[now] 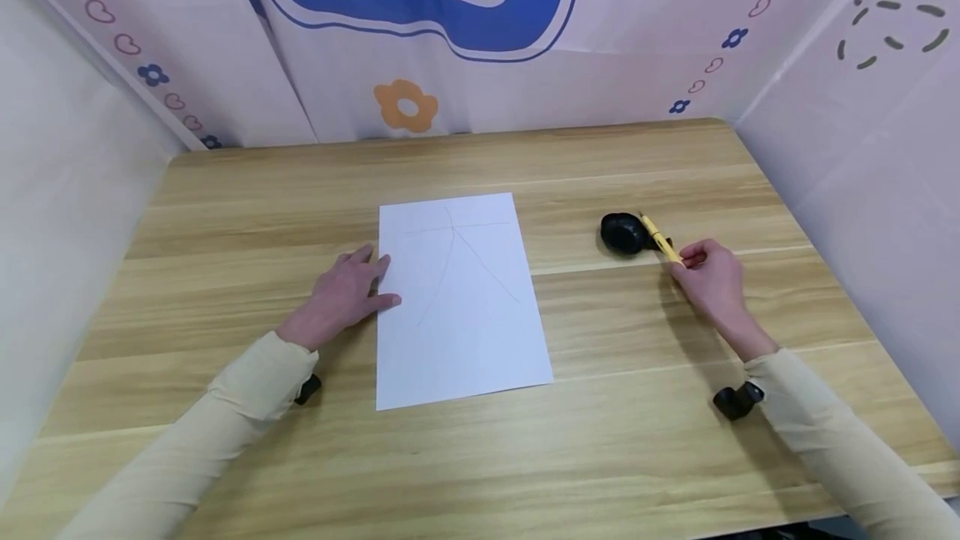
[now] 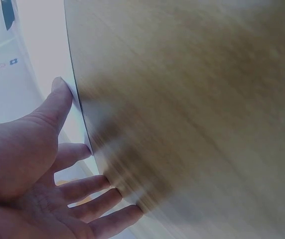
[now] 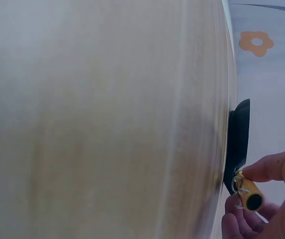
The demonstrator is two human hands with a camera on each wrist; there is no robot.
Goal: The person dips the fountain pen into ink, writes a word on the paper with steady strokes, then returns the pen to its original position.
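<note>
A white sheet of paper (image 1: 468,348) lies on the table, with thin lines drawn across its upper half. My left hand (image 1: 345,290) rests at its left edge, the thumb and a fingertip on the sheet; in the left wrist view the fingers (image 2: 90,188) are spread and fairly straight. Over to the right, my right hand (image 1: 712,277) pinches a slim yellow pen (image 1: 658,235) near one end, between thumb and fingers. The pen slants over a rounded black object (image 1: 622,233) with a narrow tail. In the right wrist view, the pen's dark round end (image 3: 254,201) faces the camera.
The wood-grain table (image 1: 465,473) runs back to a printed cloth (image 1: 525,94) with a blue sign and an orange flower. Pale side walls (image 1: 847,148) border it left and right. A small black device (image 1: 738,401) sits at the right wrist.
</note>
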